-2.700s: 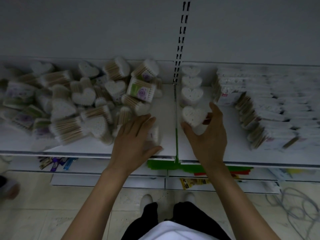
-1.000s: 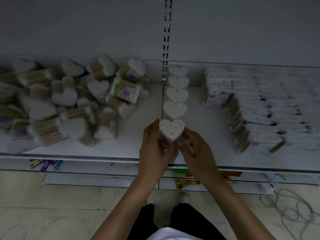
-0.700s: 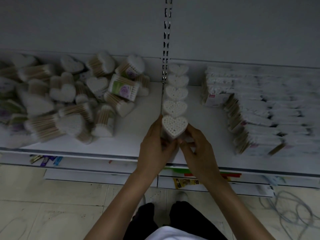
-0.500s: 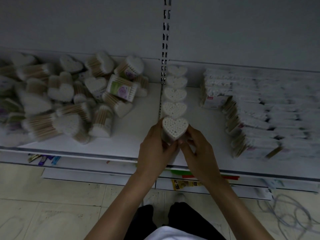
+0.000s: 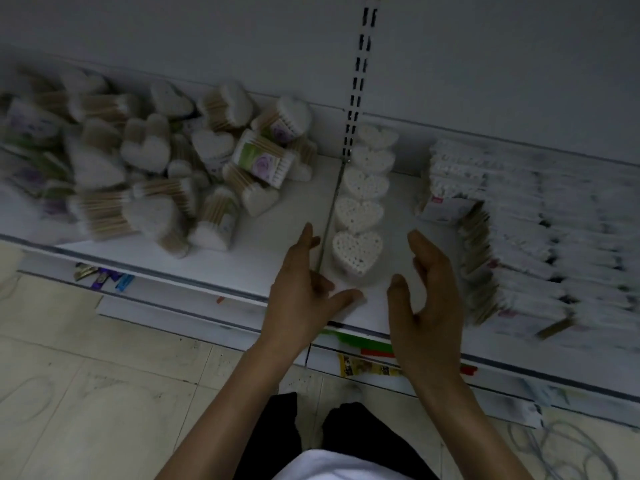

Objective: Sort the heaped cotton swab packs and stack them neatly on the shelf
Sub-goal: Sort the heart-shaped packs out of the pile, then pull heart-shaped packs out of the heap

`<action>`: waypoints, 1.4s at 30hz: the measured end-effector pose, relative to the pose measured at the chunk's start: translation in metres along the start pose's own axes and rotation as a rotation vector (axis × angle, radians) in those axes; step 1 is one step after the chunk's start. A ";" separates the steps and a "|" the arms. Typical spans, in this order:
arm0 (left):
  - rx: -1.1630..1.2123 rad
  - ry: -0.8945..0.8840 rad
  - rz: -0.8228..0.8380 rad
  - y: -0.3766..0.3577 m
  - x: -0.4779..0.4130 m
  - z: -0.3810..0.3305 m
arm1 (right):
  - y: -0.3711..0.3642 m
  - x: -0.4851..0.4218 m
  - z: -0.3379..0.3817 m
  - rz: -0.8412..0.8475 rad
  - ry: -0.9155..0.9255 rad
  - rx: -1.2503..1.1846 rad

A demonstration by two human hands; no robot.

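A heap of heart-shaped cotton swab packs [image 5: 145, 174] lies on the left part of the white shelf [image 5: 270, 244]. A straight row of upright heart packs [image 5: 367, 188] runs from the back wall toward the front edge. The nearest heart pack [image 5: 356, 252] stands alone at the row's front end. My left hand [image 5: 304, 289] hovers just left of it, fingers relaxed, holding nothing. To the right of that pack is my right hand [image 5: 429, 299], palm turned toward it, also holding nothing.
Flat swab packs [image 5: 533, 237] stand in tight rows on the right part of the shelf. A slotted upright [image 5: 358, 77] runs up the back wall. Lower shelves with small goods [image 5: 104, 273] and a tiled floor [image 5: 86, 393] lie below. A cable [image 5: 568, 452] coils at bottom right.
Both hands have let go of the front heart pack and drawn apart and slightly back. The pack now stands on its own at the front of the row.
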State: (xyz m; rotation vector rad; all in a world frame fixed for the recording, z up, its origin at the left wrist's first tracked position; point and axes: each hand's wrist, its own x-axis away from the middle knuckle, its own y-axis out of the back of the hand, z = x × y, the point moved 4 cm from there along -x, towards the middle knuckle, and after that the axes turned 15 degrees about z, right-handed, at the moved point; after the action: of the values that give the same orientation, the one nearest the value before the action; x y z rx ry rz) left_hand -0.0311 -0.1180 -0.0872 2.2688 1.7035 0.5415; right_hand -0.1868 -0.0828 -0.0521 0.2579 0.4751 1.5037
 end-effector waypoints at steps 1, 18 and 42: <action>0.006 -0.016 -0.035 0.003 0.006 -0.001 | -0.002 -0.001 0.011 0.007 0.062 0.015; -0.104 -0.281 -0.273 0.169 0.052 0.060 | -0.200 -0.066 0.059 0.151 -0.002 0.140; -0.092 -0.560 0.570 0.098 0.027 0.007 | -0.146 0.051 0.086 -0.397 -0.234 -0.132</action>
State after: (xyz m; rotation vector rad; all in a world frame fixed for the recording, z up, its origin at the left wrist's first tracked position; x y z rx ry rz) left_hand 0.0630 -0.1198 -0.0496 2.5056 0.7574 0.0539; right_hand -0.0173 -0.0308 -0.0490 0.2180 0.2213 1.0951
